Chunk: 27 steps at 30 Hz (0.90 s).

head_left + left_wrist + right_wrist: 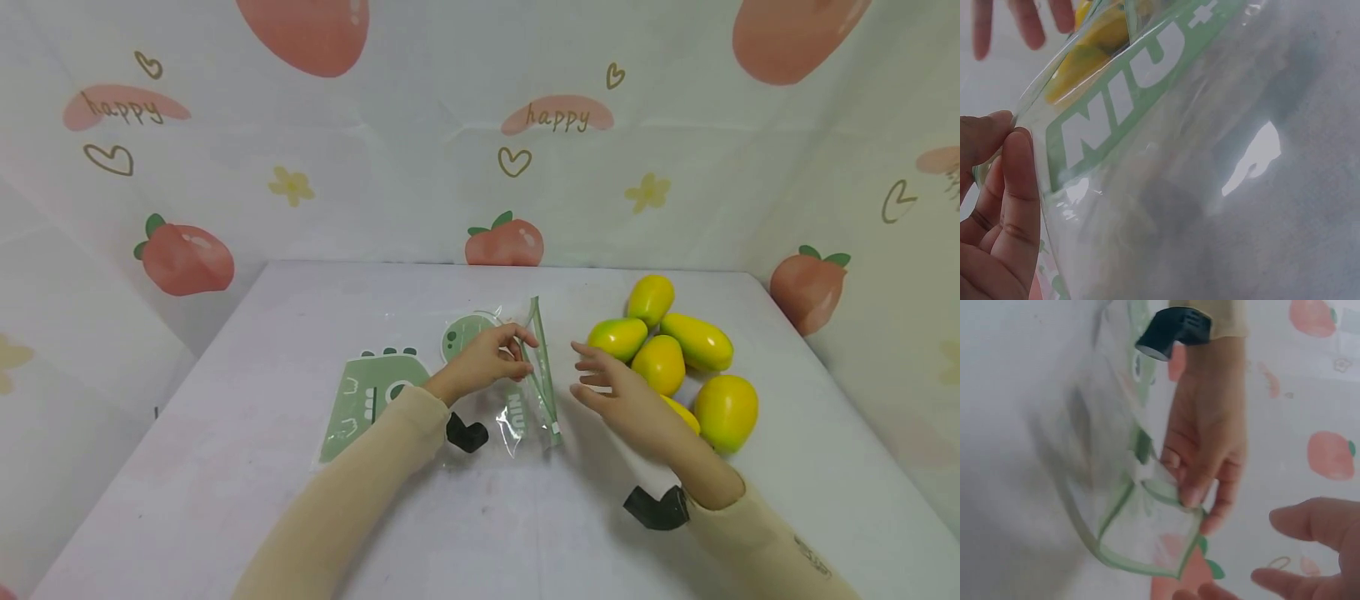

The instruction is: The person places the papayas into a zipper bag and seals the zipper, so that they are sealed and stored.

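Observation:
My left hand pinches the upper edge of a clear plastic zip bag between thumb and fingertips. In the left wrist view, green trim and white "NIU" lettering show on the bag. Its green-edged mouth gapes open toward the right, as the right wrist view shows. My right hand hovers between that mouth and a group of yellow-green mangoes, fingers spread and holding nothing. One mango is partly hidden behind the right hand.
A green cartoon monster print lies at the left, partly covered by the left forearm. White cloth covers the table. A fruit-printed curtain stands behind and at both sides. Each wrist has a black camera piece.

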{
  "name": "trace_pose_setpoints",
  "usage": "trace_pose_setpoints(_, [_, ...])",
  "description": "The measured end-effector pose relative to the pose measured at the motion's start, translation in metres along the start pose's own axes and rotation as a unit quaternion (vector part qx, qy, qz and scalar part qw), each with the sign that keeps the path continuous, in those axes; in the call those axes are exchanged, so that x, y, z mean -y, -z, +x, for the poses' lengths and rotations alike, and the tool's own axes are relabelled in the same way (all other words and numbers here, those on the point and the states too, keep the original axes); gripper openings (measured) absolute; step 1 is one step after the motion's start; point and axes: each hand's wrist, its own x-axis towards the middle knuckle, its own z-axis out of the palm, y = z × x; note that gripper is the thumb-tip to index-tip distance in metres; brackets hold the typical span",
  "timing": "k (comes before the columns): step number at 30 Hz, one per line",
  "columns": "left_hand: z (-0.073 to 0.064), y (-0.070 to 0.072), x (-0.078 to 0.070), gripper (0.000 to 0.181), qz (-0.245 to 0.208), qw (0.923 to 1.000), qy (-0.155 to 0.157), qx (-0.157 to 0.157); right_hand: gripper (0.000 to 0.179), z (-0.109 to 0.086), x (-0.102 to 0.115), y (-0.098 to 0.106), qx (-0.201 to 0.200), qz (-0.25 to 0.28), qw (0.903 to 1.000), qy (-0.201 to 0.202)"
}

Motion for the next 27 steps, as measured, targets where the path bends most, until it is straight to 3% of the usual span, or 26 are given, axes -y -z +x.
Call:
trace_pose_setpoints(6, [0.001,0.0,0.0,0.039,-0.006,1.0,0.005,0.003,0.06,-0.012,0.0,0.016,-0.032,0.009,0.9958,0.086])
trace_pose_setpoints(14, [0.001,0.0,0.001,0.04,-0.009,0.9999,0.0,0.007,0.057,-0.024,-0.01,0.041,-0.117,-0.013,0.9818,0.149])
trace_pose_setpoints(21, [0.003,-0.001,0.004,0.039,-0.01,0.9999,0.0,0.009,0.058,-0.038,-0.028,0.06,-0.177,-0.019,0.9724,0.151])
trace_pose_setpoints(27, [0.003,-0.001,0.003,0.04,-0.009,0.9999,0.004,0.006,0.057,-0.047,-0.042,0.063,-0.218,-0.014,0.9643,0.149])
